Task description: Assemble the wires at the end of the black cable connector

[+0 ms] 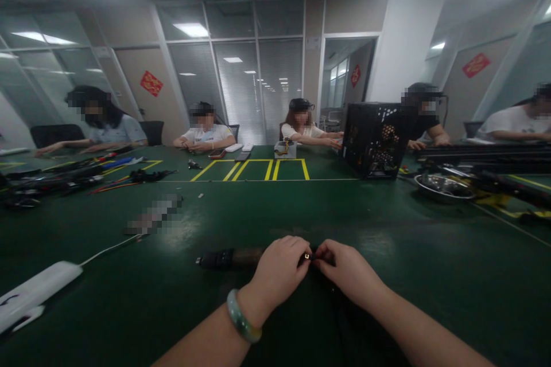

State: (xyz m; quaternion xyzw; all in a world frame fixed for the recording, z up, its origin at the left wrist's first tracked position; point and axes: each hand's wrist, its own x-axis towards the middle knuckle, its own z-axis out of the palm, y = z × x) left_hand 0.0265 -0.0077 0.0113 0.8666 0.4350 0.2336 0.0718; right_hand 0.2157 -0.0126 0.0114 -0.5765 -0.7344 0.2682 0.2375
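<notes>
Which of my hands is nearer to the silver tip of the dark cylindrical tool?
Left. Your left hand is to the right of the silver tip; your right hand is farther right, beyond the left.

Dark green tabletop [387, 223], yellow outlines [306, 170], mottled green bangle [241, 318], black-and-brown tool [232, 258], black case [376, 140]
</notes>
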